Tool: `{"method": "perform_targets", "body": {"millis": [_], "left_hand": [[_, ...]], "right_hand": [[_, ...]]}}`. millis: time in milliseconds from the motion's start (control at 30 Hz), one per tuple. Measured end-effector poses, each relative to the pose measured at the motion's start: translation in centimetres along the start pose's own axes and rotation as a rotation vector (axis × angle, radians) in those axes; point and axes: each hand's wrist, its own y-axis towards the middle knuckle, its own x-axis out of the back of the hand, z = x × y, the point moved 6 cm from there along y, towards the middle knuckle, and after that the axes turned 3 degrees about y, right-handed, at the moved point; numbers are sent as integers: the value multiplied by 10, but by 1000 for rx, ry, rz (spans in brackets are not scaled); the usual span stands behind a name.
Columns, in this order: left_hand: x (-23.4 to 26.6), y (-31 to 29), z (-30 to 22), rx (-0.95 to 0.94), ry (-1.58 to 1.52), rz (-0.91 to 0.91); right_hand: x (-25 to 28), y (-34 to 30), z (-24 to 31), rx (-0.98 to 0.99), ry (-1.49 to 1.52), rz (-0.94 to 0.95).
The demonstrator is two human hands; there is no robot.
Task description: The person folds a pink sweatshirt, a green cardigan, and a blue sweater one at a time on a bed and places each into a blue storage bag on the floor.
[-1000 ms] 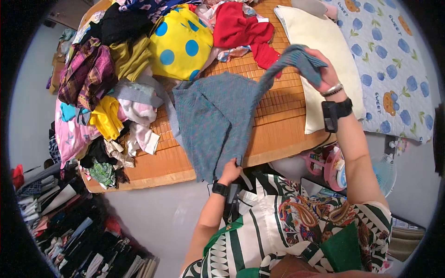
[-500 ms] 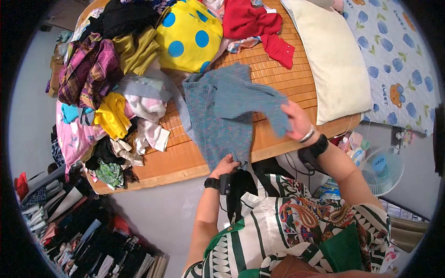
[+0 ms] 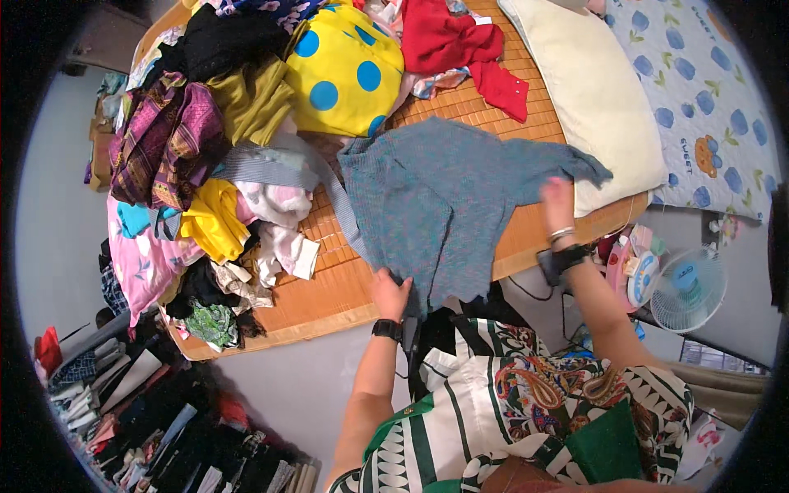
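Observation:
A blue-grey knitted sweater [image 3: 444, 197] flecked with other colours lies spread on the bamboo-mat bed [image 3: 329, 308]. One sleeve reaches right, its cuff resting against the cream pillow [image 3: 583, 90]. My left hand [image 3: 390, 293] is closed on the sweater's lower left edge, thumb on top. Just below the outstretched sleeve is my right hand [image 3: 558, 203], apart from the cloth; its fingers are smeared by motion. The sweater's near hem hangs over the bed's front edge.
Left of the sweater is a heap of clothes with a yellow blue-dotted piece [image 3: 345, 70] and a purple patterned cloth [image 3: 168, 144]. A red garment [image 3: 452, 41] lies behind. A fan [image 3: 689, 287] stands at right; hanging clothes [image 3: 156, 419] fill the lower left.
My right hand has let go of the sleeve, which now stretches farther right onto the pillow. The sweater's body has opened out wider. My left hand has shifted slightly left along the lower edge.

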Motion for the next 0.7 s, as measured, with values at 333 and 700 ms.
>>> {"method": "perform_targets", "body": {"millis": [333, 700], "left_hand": [[25, -12, -30, -41, -609, 282], [80, -52, -168, -666, -1137, 645]], "right_hand": [[-194, -63, 120, 164, -210, 642], [-107, -117, 97, -507, 282, 1174]]}}
